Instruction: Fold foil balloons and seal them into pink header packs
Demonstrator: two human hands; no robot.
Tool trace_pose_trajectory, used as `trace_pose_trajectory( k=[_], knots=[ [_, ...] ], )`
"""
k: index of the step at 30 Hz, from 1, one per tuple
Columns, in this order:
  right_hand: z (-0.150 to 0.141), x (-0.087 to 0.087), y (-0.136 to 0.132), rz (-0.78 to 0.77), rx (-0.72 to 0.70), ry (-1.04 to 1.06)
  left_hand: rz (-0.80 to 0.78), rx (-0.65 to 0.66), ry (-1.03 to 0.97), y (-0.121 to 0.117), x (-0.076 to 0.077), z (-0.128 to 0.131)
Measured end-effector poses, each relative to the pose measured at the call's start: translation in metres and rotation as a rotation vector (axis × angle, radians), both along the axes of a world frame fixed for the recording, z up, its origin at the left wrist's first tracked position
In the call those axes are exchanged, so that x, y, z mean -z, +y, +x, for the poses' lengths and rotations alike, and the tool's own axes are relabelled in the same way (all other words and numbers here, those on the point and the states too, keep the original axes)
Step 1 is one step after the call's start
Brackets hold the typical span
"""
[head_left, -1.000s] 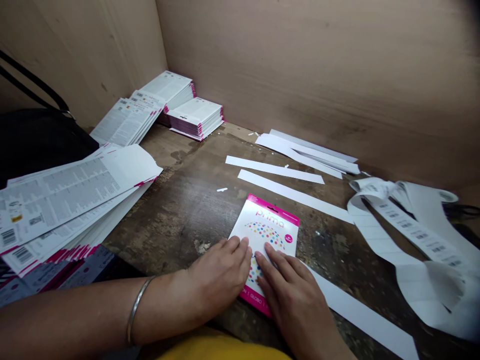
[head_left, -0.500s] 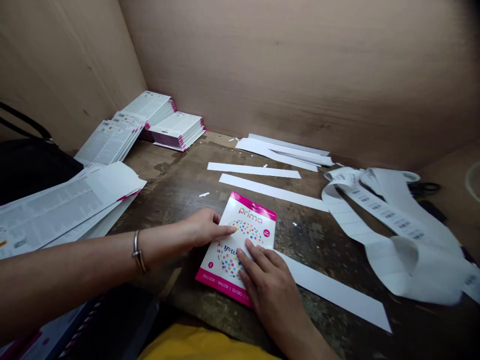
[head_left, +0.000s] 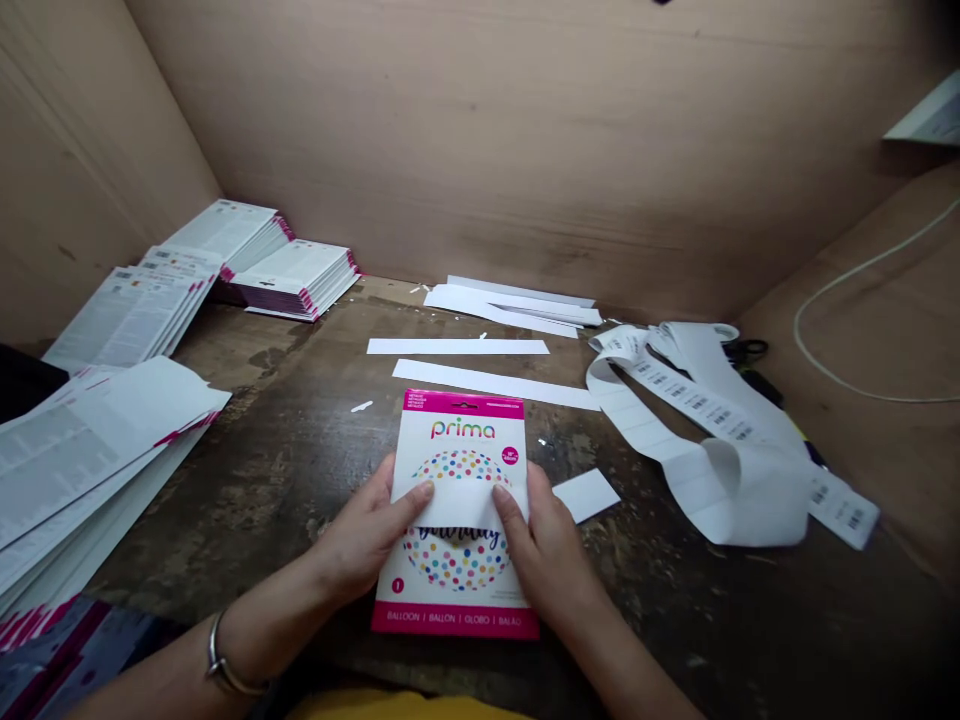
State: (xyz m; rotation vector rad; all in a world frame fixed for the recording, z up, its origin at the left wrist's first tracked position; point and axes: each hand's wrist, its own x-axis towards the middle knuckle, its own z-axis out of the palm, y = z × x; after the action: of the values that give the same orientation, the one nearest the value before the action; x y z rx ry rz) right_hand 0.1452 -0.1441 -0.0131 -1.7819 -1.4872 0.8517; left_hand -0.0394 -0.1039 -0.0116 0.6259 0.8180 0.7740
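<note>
A flat balloon packet (head_left: pixel 465 595) with pink bands and colourful dots faces me upright. My left hand (head_left: pixel 367 535) grips its left edge, thumb on the front. On the opposite edge my right hand (head_left: pixel 551 545) is closed in the same way. A white paper strip (head_left: pixel 459 503) crosses the packet's middle under both thumbs and covers part of the printed lettering. Its white end (head_left: pixel 589 495) appears to stick out beyond my right hand. The fingers behind the packet are hidden.
Two loose paper strips (head_left: pixel 457 347) lie beyond the packet, with more strips (head_left: pixel 510 308) near the back wall. Stacked packets (head_left: pixel 292 270) stand back left; fanned printed cards (head_left: pixel 97 450) lie nearer. A curling barcode label roll (head_left: pixel 697 470) and dark scissors (head_left: pixel 750 348) are at right.
The packet has turned straighter towards me. Both hands have moved to its side edges, the right one off its face. The strip from the right now lies across its front. The view has shifted right.
</note>
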Motion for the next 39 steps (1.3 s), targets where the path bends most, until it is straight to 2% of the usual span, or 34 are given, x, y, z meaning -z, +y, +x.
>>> trace_pose_trajectory(
  k=[2, 4, 6, 8, 9, 11, 13, 14, 15, 17, 18, 19, 22, 25, 28, 31, 33, 35, 37, 39],
  knots=[
    [0.002, -0.003, -0.001, 0.0, -0.039, 0.015, -0.002, 0.01, -0.019, 0.0, 0.001, -0.001],
    [0.013, -0.009, 0.001, -0.008, -0.155, -0.011, -0.01, 0.01, -0.035, 0.0, 0.001, -0.004],
    [0.03, -0.017, 0.005, 0.017, -0.25, -0.163, -0.027, -0.005, -0.04, 0.002, 0.0, -0.007],
    [0.049, -0.025, 0.011, 0.087, -0.297, -0.408, -0.043, -0.033, -0.031, 0.002, -0.002, -0.009],
    [0.056, -0.028, 0.012, 0.161, -0.271, -0.533, -0.047, -0.049, -0.024, 0.002, -0.003, -0.01],
    [0.061, -0.036, 0.01, 0.359, -0.099, -0.72, -0.052, -0.084, -0.017, 0.002, -0.005, -0.009],
    [0.05, -0.042, 0.0, 0.583, 0.125, -0.787, -0.055, -0.118, -0.01, 0.0, -0.006, -0.007],
    [0.039, -0.043, -0.006, 0.676, 0.135, -0.783, -0.048, -0.142, 0.0, -0.001, -0.005, -0.005],
    [0.025, -0.042, -0.013, 0.742, 0.061, -0.768, -0.03, -0.167, 0.014, -0.003, -0.004, -0.003],
    [-0.003, -0.032, -0.023, 0.803, -0.264, -0.755, 0.03, -0.212, 0.047, -0.006, -0.002, 0.002],
    [-0.015, -0.023, -0.027, 0.772, -0.357, -0.77, 0.066, -0.23, 0.064, -0.008, -0.001, 0.004],
    [-0.025, -0.014, -0.028, 0.737, -0.389, -0.795, 0.097, -0.242, 0.08, -0.011, 0.0, 0.006],
    [-0.039, 0.014, -0.029, 0.672, -0.301, -0.856, 0.129, -0.254, 0.099, -0.019, 0.001, 0.01],
    [-0.04, 0.028, -0.031, 0.644, -0.212, -0.823, 0.128, -0.266, 0.078, -0.026, 0.0, 0.01],
    [-0.039, 0.027, -0.035, 0.565, -0.107, -0.714, 0.145, -0.266, 0.071, -0.028, -0.001, 0.007],
    [-0.035, 0.016, -0.034, 0.437, 0.0, -0.446, 0.143, -0.269, 0.055, -0.027, -0.002, 0.003],
    [-0.03, 0.006, -0.03, 0.289, 0.074, -0.117, 0.135, -0.252, 0.016, -0.025, -0.001, 0.0],
    [-0.025, -0.003, -0.024, 0.116, 0.114, 0.305, 0.123, -0.21, -0.031, -0.024, 0.001, -0.003],
    [-0.02, -0.011, -0.019, -0.042, 0.111, 0.691, 0.105, -0.169, -0.069, -0.023, 0.003, -0.005],
    [-0.016, -0.016, -0.017, -0.163, 0.088, 0.946, 0.092, -0.15, -0.082, -0.022, 0.005, -0.007]
  ],
)
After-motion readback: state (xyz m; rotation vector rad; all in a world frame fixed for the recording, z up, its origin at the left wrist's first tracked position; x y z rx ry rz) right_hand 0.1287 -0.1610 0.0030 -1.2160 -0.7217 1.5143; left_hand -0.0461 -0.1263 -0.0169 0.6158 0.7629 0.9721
